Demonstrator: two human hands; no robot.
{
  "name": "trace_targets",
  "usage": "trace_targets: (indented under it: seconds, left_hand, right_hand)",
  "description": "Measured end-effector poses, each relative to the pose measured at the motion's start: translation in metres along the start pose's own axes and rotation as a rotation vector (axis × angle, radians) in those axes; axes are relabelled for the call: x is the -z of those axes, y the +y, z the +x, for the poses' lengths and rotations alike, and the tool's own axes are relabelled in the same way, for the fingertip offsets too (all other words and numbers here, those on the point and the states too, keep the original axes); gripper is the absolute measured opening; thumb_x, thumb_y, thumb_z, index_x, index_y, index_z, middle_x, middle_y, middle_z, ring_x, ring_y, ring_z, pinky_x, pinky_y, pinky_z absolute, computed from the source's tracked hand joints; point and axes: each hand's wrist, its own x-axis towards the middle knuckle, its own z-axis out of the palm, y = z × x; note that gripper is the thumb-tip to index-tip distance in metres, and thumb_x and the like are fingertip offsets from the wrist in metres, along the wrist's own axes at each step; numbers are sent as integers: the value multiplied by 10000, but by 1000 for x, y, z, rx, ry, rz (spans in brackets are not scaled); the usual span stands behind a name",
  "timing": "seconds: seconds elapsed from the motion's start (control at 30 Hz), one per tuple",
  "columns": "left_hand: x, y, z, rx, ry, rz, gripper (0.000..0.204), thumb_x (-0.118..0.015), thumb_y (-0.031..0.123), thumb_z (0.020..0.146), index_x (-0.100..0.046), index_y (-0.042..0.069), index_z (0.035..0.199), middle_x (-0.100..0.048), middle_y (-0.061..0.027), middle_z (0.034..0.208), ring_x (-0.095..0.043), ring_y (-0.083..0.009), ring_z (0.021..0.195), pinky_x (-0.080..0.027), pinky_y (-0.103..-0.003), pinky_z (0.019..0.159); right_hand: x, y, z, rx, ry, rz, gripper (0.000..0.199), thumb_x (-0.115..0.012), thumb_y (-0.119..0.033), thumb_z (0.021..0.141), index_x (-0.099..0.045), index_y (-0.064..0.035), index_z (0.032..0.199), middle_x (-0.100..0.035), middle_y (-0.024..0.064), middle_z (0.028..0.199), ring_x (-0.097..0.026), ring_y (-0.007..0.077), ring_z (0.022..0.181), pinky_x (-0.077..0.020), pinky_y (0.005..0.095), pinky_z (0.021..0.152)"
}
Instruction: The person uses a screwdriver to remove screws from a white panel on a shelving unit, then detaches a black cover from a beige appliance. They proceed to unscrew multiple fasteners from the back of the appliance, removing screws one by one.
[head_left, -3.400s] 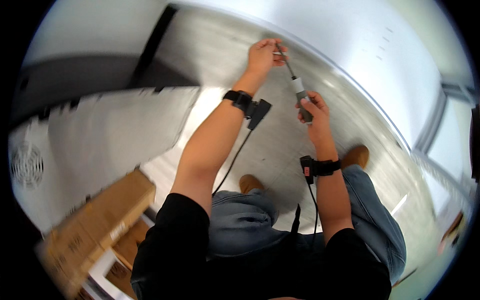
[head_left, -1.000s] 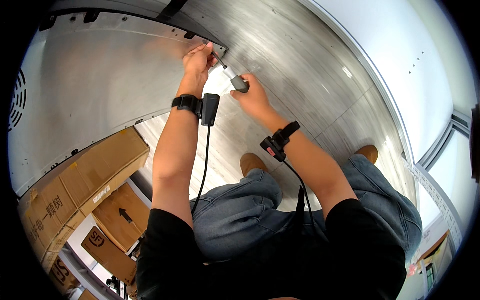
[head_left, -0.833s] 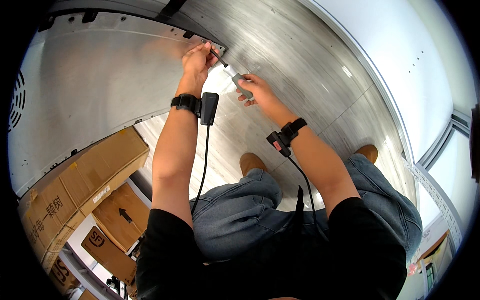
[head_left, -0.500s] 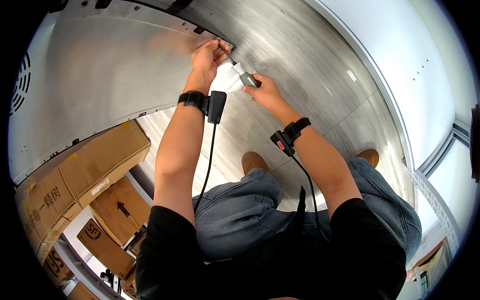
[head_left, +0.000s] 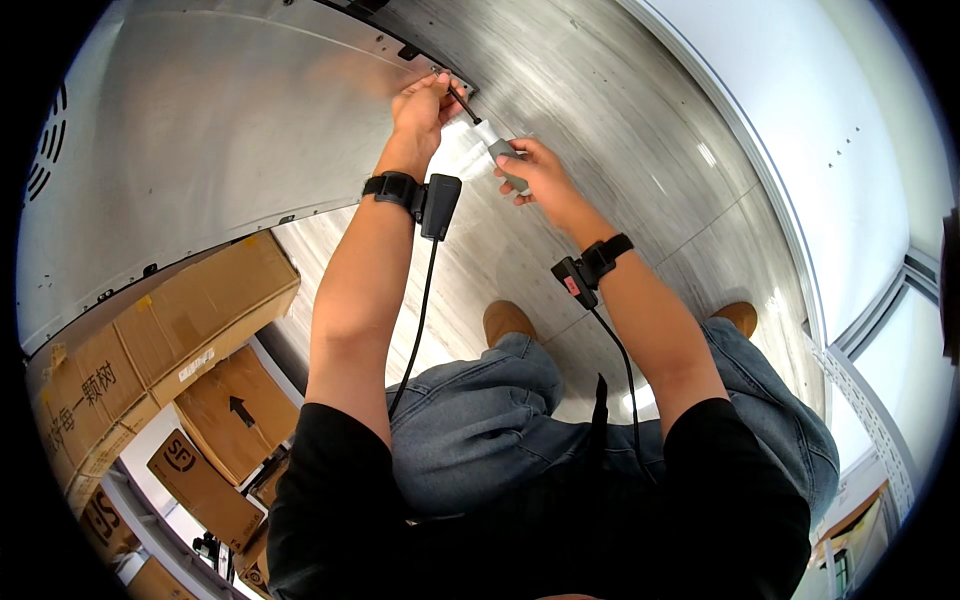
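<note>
A screwdriver with a dark shaft, a white collar and a grey handle (head_left: 508, 164) slants from the corner of a large metal panel (head_left: 250, 130) toward me. My right hand (head_left: 545, 178) is closed round the handle, its grip fairly loose. At the shaft's far end, my left hand (head_left: 420, 112) pinches with thumb and fingers close to the panel's edge, the shaft passing between them. The tip, and any screw there, are hidden by those fingers. Holes and small dark clips line the panel's edge.
Cardboard boxes (head_left: 205, 315) are stacked at the lower left beside the panel. Grey wood-look floor (head_left: 640, 160) lies under my hands. A white curved-looking wall or cabinet (head_left: 800, 150) stands along the right. Cables (head_left: 418, 320) run from the black wrist devices.
My right hand has moved slightly right and down along the handle, its fingers loosened and spread more. The left hand stays at the panel corner, which appears shifted a little right.
</note>
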Motion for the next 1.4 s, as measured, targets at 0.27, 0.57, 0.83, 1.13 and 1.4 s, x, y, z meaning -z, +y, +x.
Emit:
trace_targets:
  seconds: [0.27, 0.57, 0.83, 1.13, 1.4]
  left_hand:
    - [1, 1, -2, -2, -50, -43, 153, -490, 85, 955, -566, 15, 1069, -640, -67, 940, -632, -174, 845, -531, -306, 785]
    - [3, 9, -6, 39, -119, -199, 216, -380, 145, 998, -531, -4, 1036, -625, -121, 970, -634, -238, 883, -549, -365, 833]
    - [3, 9, -6, 46, -92, -210, 198, -387, 156, 996, -530, 20, 1005, -619, -116, 935, -634, -238, 872, -560, -374, 806]
    - [4, 5, -6, 29, -96, -253, 216, -382, 158, 982, -527, 5, 1029, -609, -133, 953, -639, -278, 845, -572, -409, 779]
    - [3, 11, -10, 49, -90, -262, 227, -370, 167, 989, -532, 11, 1023, -617, -114, 956, -630, -250, 871, -554, -403, 814]
  right_hand:
    - [-3, 7, -4, 96, 32, -76, 416, -624, -192, 875, -477, -39, 1233, -556, 75, 1061, -586, 161, 895, -537, 331, 709]
    - [-8, 4, -7, 232, 86, -175, 470, -726, -115, 785, -486, 7, 1170, -550, 117, 1017, -607, 177, 817, -563, 285, 574]
    - [-14, 1, -10, 210, 100, -191, 439, -717, -105, 795, -506, -23, 1172, -558, 71, 994, -588, 144, 829, -570, 285, 615]
    - [-13, 3, -16, 229, 91, -161, 450, -706, -122, 805, -500, -14, 1190, -558, 76, 1005, -585, 146, 844, -559, 282, 601]
    - [-11, -1, -17, 211, 88, -137, 432, -688, -171, 825, -521, -9, 1189, -555, 77, 1019, -579, 152, 851, -536, 282, 592]
